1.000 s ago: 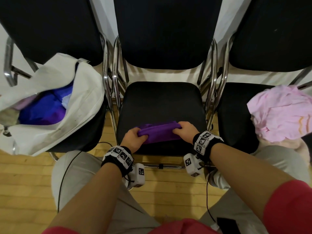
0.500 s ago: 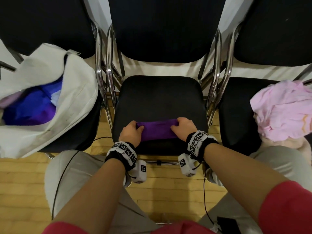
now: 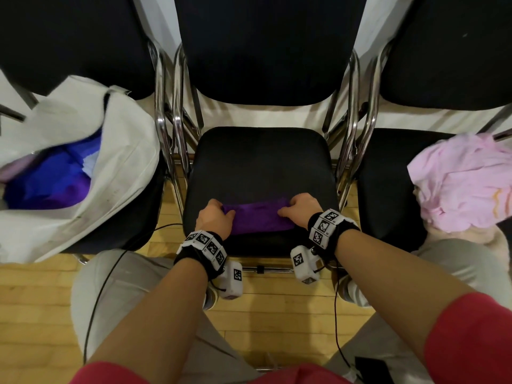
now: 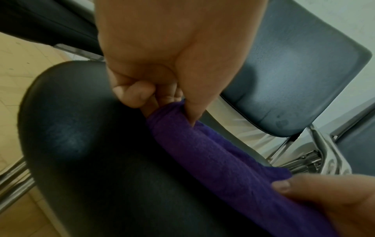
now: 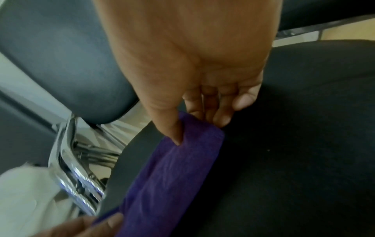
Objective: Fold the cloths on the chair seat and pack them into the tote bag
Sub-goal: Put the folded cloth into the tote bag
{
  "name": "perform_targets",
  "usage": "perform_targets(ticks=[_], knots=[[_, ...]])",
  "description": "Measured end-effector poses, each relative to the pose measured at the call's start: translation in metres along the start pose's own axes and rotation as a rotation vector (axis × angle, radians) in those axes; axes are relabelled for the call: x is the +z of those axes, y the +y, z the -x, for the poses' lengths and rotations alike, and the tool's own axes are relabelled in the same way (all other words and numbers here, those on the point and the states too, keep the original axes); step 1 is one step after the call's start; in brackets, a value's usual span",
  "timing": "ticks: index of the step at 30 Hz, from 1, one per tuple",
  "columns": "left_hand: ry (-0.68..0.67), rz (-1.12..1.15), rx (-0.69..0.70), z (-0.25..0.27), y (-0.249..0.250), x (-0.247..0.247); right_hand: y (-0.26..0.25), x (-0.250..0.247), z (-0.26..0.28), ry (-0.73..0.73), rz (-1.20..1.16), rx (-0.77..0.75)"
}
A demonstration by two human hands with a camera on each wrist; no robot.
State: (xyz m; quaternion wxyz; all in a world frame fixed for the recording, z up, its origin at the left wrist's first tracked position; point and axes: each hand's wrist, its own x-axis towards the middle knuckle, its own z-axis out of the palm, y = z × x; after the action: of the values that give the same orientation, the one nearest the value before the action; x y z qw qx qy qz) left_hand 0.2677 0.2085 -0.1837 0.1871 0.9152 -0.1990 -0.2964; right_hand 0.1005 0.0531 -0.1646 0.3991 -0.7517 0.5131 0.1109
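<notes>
A folded purple cloth (image 3: 256, 217) lies as a narrow band near the front of the middle chair's black seat (image 3: 260, 162). My left hand (image 3: 214, 218) pinches its left end between thumb and curled fingers, plain in the left wrist view on the purple cloth (image 4: 223, 160). At the other end my right hand (image 3: 300, 210) pinches the cloth, thumb on top and fingers beneath, as the right wrist view shows on the purple cloth (image 5: 172, 176). The white tote bag (image 3: 122, 162) sits open on the left chair with blue and purple cloths (image 3: 52, 181) inside.
A crumpled pink cloth (image 3: 465, 184) lies on the right chair's seat. Chrome chair frames (image 3: 177, 128) stand between the seats. My knees (image 3: 110, 286) and a wooden floor (image 3: 33, 300) are below the seat's front edge.
Both hands have kept hold of the purple cloth's ends; the cloth looks flatter and slightly narrower on the seat. The head view has shifted a little.
</notes>
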Motion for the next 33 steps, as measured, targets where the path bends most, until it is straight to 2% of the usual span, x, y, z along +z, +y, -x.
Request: perform_targets(ticks=[5, 10, 12, 14, 16, 18, 20, 23, 26, 33], knots=[[-0.013, 0.024, 0.019, 0.009, -0.003, -0.004, -0.014, -0.004, 0.014, 0.051, -0.343, -0.039], [-0.008, 0.021, 0.039, 0.025, -0.003, -0.024, -0.048, -0.019, 0.045, 0.082, -0.282, -0.313], [0.008, 0.029, 0.120, 0.031, 0.001, -0.037, -0.062, -0.027, 0.058, 0.070, -0.224, -0.424], [-0.012, 0.082, 0.260, 0.039, 0.010, -0.050, -0.076, -0.038, 0.071, 0.050, -0.154, -0.511], [-0.098, 0.251, 0.393, 0.053, 0.020, -0.064, -0.091, -0.049, 0.085, 0.030, -0.095, -0.574], [-0.229, 0.442, 0.450, 0.070, 0.031, -0.082, -0.103, -0.058, 0.097, 0.012, -0.083, -0.616], [-0.348, 0.564, 0.472, 0.084, 0.040, -0.098, -0.115, -0.064, 0.109, -0.004, -0.116, -0.641], [-0.426, 0.682, 0.473, 0.096, 0.043, -0.117, -0.132, -0.069, 0.127, -0.024, -0.234, -0.661], [-0.431, 0.804, 0.450, 0.104, 0.037, -0.131, -0.147, -0.070, 0.140, -0.035, -0.370, -0.635], [-0.357, 0.848, 0.415, 0.108, 0.009, -0.168, -0.189, -0.043, 0.144, -0.009, -0.631, -0.577]])
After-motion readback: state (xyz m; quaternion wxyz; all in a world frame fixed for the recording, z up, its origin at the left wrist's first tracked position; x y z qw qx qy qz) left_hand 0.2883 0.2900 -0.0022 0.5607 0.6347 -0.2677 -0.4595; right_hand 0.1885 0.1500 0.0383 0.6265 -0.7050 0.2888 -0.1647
